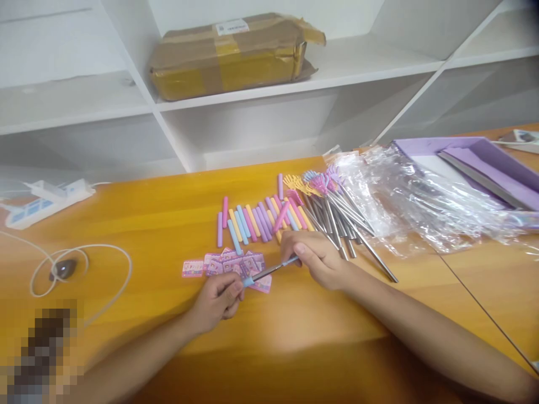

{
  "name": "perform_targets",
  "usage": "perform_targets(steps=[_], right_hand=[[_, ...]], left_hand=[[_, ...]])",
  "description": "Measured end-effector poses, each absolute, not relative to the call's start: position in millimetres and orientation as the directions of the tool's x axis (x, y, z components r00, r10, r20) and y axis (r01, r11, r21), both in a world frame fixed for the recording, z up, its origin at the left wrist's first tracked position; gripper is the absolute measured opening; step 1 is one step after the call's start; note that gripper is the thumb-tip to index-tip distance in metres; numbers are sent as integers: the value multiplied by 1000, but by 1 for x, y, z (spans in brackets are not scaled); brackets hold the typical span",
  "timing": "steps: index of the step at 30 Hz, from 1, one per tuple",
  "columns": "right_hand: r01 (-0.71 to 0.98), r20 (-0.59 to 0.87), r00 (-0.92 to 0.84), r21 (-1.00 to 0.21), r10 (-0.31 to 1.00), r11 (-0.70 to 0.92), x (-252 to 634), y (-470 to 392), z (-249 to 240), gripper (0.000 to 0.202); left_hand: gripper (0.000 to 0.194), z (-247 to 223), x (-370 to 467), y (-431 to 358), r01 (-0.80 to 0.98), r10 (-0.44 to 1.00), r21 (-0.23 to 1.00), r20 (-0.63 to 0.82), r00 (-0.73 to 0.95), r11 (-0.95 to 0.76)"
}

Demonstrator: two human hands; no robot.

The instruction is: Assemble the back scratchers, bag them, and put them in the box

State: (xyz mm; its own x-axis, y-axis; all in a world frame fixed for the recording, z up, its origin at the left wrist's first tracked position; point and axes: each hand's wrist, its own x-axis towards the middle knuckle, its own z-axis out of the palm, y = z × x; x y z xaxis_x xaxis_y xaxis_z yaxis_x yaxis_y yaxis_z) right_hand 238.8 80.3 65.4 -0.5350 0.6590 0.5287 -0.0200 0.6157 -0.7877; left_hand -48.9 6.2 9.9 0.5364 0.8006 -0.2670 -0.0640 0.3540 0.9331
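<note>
My left hand (221, 300) is closed round the light blue sleeve at one end of a back scratcher (267, 271) with a thin metal rod. At the rod's other end, my right hand (315, 258) grips its blue part; the head is hidden in the fingers. Behind the hands lies a row of pastel grip sleeves (244, 224), pink, purple, blue and yellow. Small printed pink cards (223, 262) are piled beyond my left hand. Past my right hand is a heap of metal back scratchers (337, 216) with claw-shaped heads in yellow, blue, pink and purple.
Clear plastic bags (416, 196) and an open purple box (458, 143) lie at the right. To the left are a white power strip (50, 203) and a looped white cable (126, 255). A taped cardboard box (236, 59) sits on the white shelf (379, 56) behind the table.
</note>
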Motion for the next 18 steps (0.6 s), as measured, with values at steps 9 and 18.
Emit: perform_targets(steps=[9,18], right_hand=[[-17,515,-552,-793,656,608,234,72,62,38],[-49,529,-564,-788,634,613,227,68,57,38]], left_hand=[[51,11,-47,5,-28,792,936,-282,542,352],[51,11,-47,6,-6,790,937,-291,539,349]])
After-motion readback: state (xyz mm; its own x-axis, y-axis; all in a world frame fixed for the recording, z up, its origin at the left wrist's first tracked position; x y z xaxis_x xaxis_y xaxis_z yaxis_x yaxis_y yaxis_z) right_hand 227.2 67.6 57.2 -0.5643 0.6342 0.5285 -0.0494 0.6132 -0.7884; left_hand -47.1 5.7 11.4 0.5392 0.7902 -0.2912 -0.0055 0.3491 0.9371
